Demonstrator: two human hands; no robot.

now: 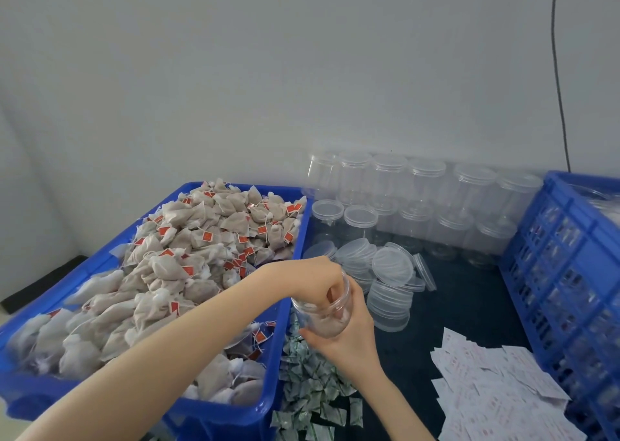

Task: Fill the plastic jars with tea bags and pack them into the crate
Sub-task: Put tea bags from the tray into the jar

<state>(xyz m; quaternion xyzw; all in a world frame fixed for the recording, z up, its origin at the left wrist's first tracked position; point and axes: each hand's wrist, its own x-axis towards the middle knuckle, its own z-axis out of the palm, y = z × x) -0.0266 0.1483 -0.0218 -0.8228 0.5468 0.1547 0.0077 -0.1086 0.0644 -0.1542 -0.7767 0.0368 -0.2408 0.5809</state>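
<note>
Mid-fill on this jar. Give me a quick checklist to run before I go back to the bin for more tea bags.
1. Jar held firmly by right hand: ok.
2. Left hand clear of the jar mouth: not ok, fingers are inside.
3. Tea bags in the jar: ok, some at the bottom.
4. Jar full: not ok, room remains.
5. Blue bin stocked with tea bags: ok.
6. Loose lids nearby for closing: ok.

Two bare forearms, sleeveless, no rings or watch
</note>
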